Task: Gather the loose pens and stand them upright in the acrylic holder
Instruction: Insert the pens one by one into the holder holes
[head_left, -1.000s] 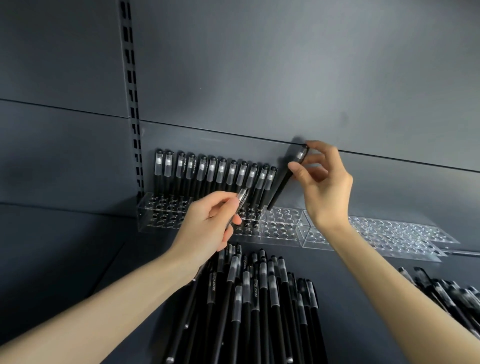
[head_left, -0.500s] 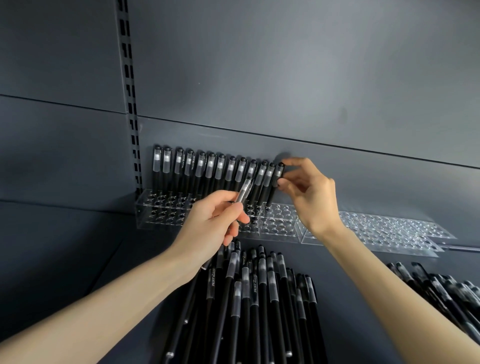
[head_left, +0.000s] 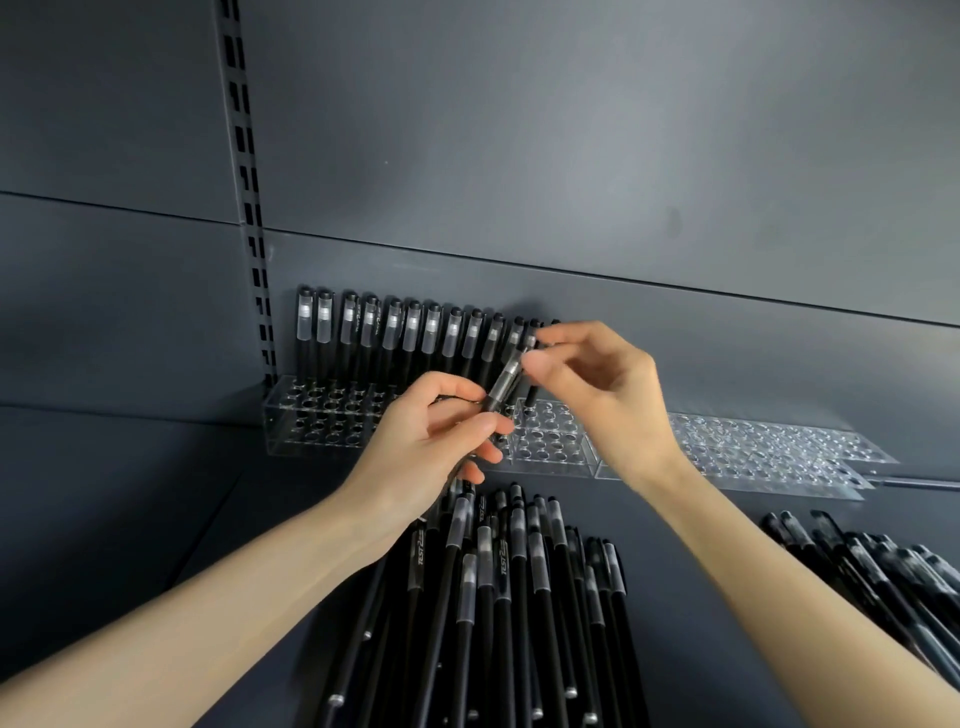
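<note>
Standing along the back edge of the shelf (head_left: 156, 519), the acrylic holder (head_left: 322, 426) has only 1 row of pens (head_left: 410, 332) filled, at its back left; most holes look empty. The left hand (head_left: 436, 441) curls its fingers round a pen (head_left: 501, 387) raised just in front of that row, and the right hand (head_left: 597, 395) pinches its cap end. I judge the task early: a pile of loose pens (head_left: 498, 597) lies at the front edge and a 2nd pile (head_left: 872, 571) at the right edge. The hands hide the row's right end, so the count is uncertain; both piles are cut off.
</note>
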